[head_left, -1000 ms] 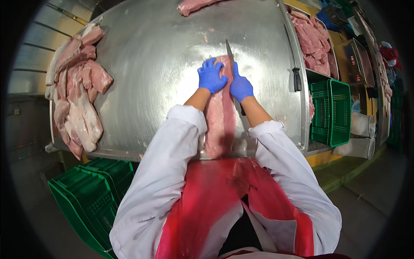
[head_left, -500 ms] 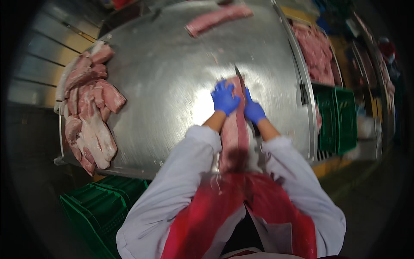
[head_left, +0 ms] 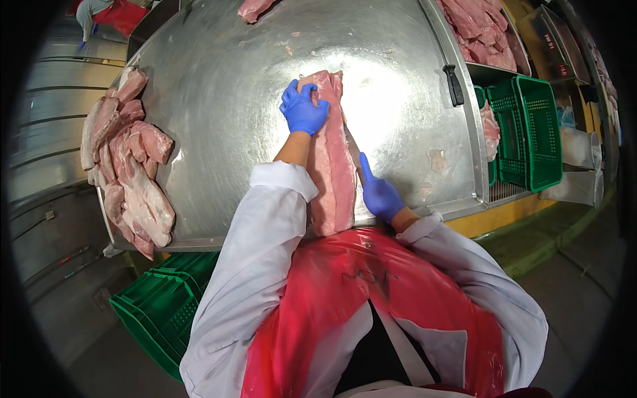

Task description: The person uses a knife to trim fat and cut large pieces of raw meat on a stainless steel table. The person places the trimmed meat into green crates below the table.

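I have passing room over the shiny steel table (head_left: 222,126) between the blue-gloved left hand (head_left: 305,113) and the obstructing pink raw-meat heap (head_left: 126,159).

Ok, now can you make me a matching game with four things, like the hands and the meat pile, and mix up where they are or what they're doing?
Column one
1. left hand
2. right hand
3. meat pile
4. black handle

Column two
A. by the right edge of the steel table
B. gripping the knife
C. resting on the long piece of meat
D. at the table's left edge

Right pairs: 1-C, 2-B, 3-D, 4-A
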A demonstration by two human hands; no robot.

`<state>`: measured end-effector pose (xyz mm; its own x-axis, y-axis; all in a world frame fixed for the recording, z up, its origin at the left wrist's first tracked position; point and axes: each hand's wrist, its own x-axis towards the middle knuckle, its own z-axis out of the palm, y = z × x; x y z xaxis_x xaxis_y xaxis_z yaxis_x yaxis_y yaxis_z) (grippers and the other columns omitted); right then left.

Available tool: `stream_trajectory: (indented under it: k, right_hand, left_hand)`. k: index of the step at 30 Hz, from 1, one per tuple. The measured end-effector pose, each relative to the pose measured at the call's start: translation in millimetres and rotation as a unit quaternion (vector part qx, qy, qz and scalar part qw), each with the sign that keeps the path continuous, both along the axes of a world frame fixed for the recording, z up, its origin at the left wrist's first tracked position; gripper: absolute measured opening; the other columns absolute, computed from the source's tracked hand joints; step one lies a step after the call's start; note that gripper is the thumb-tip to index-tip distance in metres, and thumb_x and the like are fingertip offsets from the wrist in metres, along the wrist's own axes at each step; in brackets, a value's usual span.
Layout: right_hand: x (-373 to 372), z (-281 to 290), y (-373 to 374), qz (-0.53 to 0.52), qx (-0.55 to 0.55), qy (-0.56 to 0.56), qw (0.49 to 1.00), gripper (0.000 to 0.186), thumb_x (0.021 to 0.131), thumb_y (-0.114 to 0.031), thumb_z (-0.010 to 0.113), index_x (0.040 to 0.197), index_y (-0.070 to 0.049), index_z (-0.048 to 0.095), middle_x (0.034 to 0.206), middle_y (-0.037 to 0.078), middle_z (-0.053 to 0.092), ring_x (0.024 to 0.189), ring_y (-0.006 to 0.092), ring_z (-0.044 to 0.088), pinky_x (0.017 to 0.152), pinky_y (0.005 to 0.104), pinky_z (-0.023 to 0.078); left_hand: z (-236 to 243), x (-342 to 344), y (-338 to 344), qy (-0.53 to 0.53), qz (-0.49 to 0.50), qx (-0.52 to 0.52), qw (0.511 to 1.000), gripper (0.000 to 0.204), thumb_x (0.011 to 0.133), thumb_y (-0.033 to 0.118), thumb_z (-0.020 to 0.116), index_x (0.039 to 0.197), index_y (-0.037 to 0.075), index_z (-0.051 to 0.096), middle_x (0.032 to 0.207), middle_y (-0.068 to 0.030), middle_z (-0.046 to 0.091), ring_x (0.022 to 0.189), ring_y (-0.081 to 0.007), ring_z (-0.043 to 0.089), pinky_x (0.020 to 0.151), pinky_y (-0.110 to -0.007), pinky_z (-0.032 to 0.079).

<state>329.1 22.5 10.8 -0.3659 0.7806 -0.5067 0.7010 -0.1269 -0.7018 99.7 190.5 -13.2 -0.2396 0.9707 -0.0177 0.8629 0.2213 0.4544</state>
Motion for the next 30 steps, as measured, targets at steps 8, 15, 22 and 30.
stream_trajectory:
  k: [8,15,22,30]
  right_hand:
    - [30,-29,58,-0.005,0.192,0.080,0.978,0.073,0.098,-0.017,0.045,0.161,-0.010,0.007,0.077,0.031,0.066,0.062,0.0465,0.063,0.062,0.0573,0.050]
    - [-63,-12,188,0.032,0.056,-0.030,0.997,0.077,0.095,-0.012,0.041,0.161,-0.016,0.002,0.105,0.033,0.068,0.096,0.0449,0.069,0.088,0.0523,0.053]
    - [16,-8,48,0.104,0.013,-0.037,0.994,0.082,0.092,-0.008,0.047,0.162,-0.020,0.005,0.088,0.029,0.068,0.079,0.0437,0.069,0.075,0.0546,0.052]
    - [169,21,-9,-0.092,0.090,0.072,0.989,0.081,0.091,-0.003,0.055,0.161,-0.022,0.020,0.071,0.018,0.061,0.057,0.0304,0.059,0.059,0.0422,0.049]
  left_hand:
    - [-21,-19,6,0.025,0.024,0.014,0.999,0.052,0.075,0.041,0.075,0.122,0.024,0.063,0.153,-0.0179,0.037,0.141,-0.0407,0.034,0.113,-0.056,0.030]
    - [-21,-14,10,0.028,0.015,0.018,0.999,0.051,0.075,0.040,0.075,0.121,0.024,0.063,0.153,-0.0183,0.038,0.141,-0.0406,0.034,0.113,-0.056,0.030]
    - [-22,-29,20,0.035,0.050,0.000,0.998,0.052,0.077,0.040,0.071,0.126,0.021,0.063,0.153,-0.0189,0.037,0.142,-0.0399,0.033,0.115,-0.055,0.028]
    - [-23,-11,71,0.191,-0.115,0.035,0.974,0.066,0.089,0.043,0.057,0.145,0.010,0.049,0.160,-0.0221,0.031,0.148,-0.0385,0.029,0.119,-0.053,0.024]
